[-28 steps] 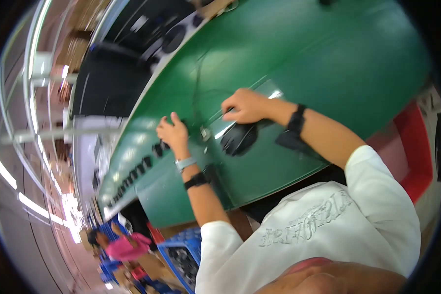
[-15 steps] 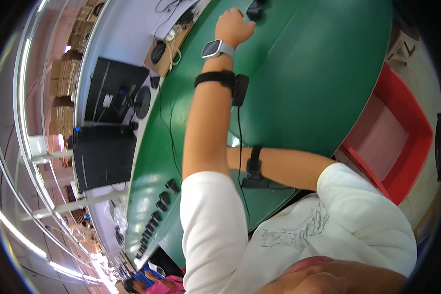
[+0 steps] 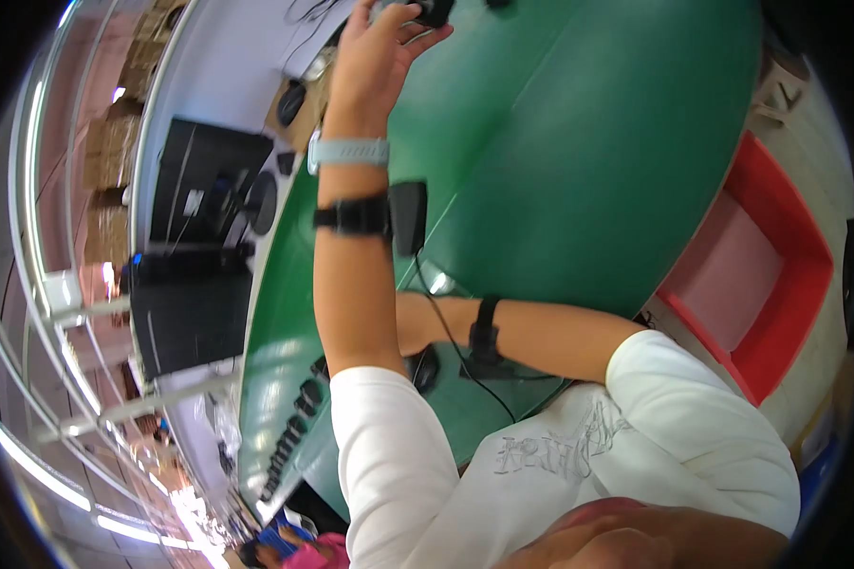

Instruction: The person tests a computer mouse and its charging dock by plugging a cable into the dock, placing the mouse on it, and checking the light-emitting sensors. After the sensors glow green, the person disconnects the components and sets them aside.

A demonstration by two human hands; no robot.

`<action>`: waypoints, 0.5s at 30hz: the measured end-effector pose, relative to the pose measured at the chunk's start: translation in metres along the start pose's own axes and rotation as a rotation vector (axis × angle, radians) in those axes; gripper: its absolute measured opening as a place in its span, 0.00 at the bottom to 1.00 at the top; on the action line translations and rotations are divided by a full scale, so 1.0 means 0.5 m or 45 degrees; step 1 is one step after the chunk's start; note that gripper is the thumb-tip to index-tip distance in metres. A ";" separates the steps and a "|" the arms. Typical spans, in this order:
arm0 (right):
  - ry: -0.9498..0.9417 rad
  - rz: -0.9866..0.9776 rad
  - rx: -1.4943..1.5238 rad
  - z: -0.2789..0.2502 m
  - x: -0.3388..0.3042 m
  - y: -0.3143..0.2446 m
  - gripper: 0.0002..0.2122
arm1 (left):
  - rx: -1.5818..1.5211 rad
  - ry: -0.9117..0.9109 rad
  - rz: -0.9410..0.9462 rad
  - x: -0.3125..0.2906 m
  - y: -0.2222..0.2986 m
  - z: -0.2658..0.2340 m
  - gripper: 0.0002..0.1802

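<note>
My left arm reaches to the far edge of the view, with a light strap at the wrist and a black band carrying a small black box [image 3: 408, 218]. My left hand [image 3: 375, 57] is closed on a small black block-shaped device [image 3: 435, 11], partly cut off by the frame. My right forearm [image 3: 560, 327], also banded, crosses behind my left forearm. It hides my right hand's fingers. Beside that hidden hand a dark rounded thing [image 3: 422, 368] lies on the green table [image 3: 579, 190]. Another black piece [image 3: 498, 4] shows at the top edge.
Several black blocks [image 3: 289, 438] stand in a row along the table's left side. Beyond are two black monitors [image 3: 194, 308] and a mouse [image 3: 291, 102]. A red bin [image 3: 778, 275] sits at the right. Another person in pink [image 3: 318, 552] is at the lower left.
My left hand has moved left and farther up, and now holds a black block-shaped device that lay beside it. My right forearm has shifted slightly left; its hand stays hidden.
</note>
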State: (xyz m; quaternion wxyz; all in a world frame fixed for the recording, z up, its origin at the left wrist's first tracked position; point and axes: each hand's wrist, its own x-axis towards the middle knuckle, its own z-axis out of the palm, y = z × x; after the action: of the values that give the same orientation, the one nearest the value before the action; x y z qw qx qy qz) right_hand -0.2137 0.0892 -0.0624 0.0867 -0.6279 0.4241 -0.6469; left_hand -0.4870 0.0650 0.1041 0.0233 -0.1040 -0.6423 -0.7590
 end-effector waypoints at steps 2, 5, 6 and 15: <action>-0.365 0.074 -0.622 -0.029 -0.018 0.017 0.08 | -0.212 0.184 0.133 -0.147 0.103 0.070 0.41; -0.435 0.190 -0.392 -0.056 0.028 -0.044 0.10 | -0.253 0.354 0.507 -0.427 0.197 0.011 0.29; -0.414 0.170 -0.363 -0.057 0.032 -0.038 0.11 | -0.378 0.415 0.592 -0.510 0.192 -0.013 0.28; -0.096 0.538 0.238 -0.037 0.060 -0.081 0.12 | -0.131 0.981 0.386 -0.967 -0.010 -0.089 0.27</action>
State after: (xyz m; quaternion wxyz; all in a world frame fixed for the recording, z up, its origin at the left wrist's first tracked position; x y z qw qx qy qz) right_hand -0.2188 0.1032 -0.0109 0.2937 -0.5381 0.4809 -0.6269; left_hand -0.0211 -0.0255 0.0014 0.3682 0.0932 -0.5253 -0.7614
